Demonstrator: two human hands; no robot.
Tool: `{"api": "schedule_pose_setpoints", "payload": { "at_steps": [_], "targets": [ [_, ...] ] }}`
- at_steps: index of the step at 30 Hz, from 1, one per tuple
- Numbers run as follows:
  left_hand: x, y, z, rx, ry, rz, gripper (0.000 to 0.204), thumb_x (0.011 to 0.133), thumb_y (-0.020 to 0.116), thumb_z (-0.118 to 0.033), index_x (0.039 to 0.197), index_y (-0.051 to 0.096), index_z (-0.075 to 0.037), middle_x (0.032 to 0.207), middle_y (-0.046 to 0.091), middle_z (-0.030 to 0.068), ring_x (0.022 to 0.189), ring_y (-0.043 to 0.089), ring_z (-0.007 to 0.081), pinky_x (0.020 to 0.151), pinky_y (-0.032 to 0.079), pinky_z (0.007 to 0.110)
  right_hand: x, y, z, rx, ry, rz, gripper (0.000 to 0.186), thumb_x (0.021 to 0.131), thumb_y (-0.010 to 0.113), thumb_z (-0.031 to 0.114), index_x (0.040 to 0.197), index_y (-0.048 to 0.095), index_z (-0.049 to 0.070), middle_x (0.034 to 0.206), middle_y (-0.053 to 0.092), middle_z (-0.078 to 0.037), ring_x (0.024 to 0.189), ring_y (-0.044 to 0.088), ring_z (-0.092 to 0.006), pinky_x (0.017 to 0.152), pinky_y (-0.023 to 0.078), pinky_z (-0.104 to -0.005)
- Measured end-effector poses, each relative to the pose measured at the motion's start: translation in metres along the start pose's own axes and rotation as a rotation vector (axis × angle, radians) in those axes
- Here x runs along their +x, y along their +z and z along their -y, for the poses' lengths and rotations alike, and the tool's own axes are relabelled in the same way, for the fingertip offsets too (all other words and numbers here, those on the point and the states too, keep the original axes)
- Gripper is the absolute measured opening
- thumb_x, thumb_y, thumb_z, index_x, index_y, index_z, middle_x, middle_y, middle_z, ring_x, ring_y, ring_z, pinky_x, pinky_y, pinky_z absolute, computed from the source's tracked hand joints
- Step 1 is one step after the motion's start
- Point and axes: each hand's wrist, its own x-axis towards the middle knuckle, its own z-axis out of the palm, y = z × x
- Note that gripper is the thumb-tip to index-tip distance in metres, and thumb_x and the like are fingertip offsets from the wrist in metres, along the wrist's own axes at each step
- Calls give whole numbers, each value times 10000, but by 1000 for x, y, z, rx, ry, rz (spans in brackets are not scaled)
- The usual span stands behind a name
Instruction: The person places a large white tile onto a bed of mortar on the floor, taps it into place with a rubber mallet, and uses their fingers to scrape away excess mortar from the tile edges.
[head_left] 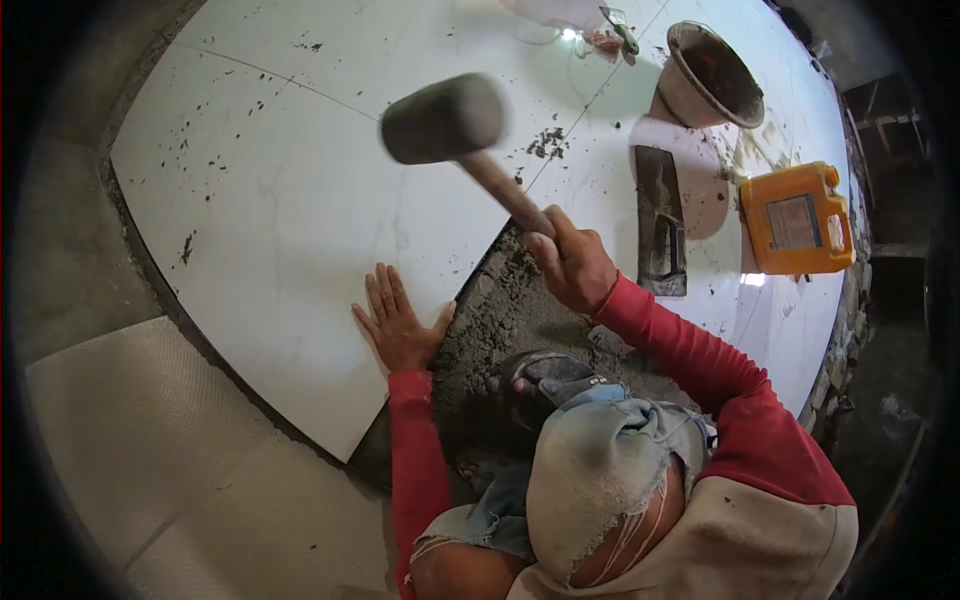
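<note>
The right hand (575,262), near the middle of the frame, is closed firmly round the wooden handle of a mallet (440,120), whose dark, slightly blurred head appears raised above the floor at upper centre. The left hand (402,325), left of and below the middle, grasps nothing: it lies flat with fingers spread on a large white tile (280,250), close to its right edge. That tile fills the left-centre of the frame, meeting its neighbours along thin seams, while rough grey mortar (525,305) lies open beside it at centre. The step in hand looks like tapping the tile down into its bed; the next move likely calls for a square, measured blow well clear of the spread fingers, then a check of the edges for level. Farther out, a dark flat trowel (655,178) rests right of centre, a yellow jug (785,190) lies at right, and a bucket (685,90) stands at upper right, with dark crumbs (548,142) scattered at upper centre
</note>
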Motion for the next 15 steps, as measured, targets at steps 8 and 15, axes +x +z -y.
{"api": "schedule_pose_setpoints", "payload": {
  "at_steps": [8, 15],
  "targets": [
    [3, -4, -1, -18, -31, -42, 988, 794, 560, -683, 1507, 242, -77, 1560, 266, 75, 1448, 214, 267, 1150, 112, 578, 17, -6, 6, -285, 30, 231, 244, 993, 498, 278, 984, 470, 36, 539, 519, -177, 480, 557, -401, 453, 396, -460],
    [-6, 6, 44, -177, -99, -38, 758, 924, 478, -532, 1501, 269, -87, 1561, 267, 65, 1445, 226, 246, 1159, 158, 514, 30, 13, 23, -277, 50, 291, 294, 981, 515, 316, 974, 450, 29, 541, 545, -194, 494, 573, -423, 457, 432, -495]
  ]
}}
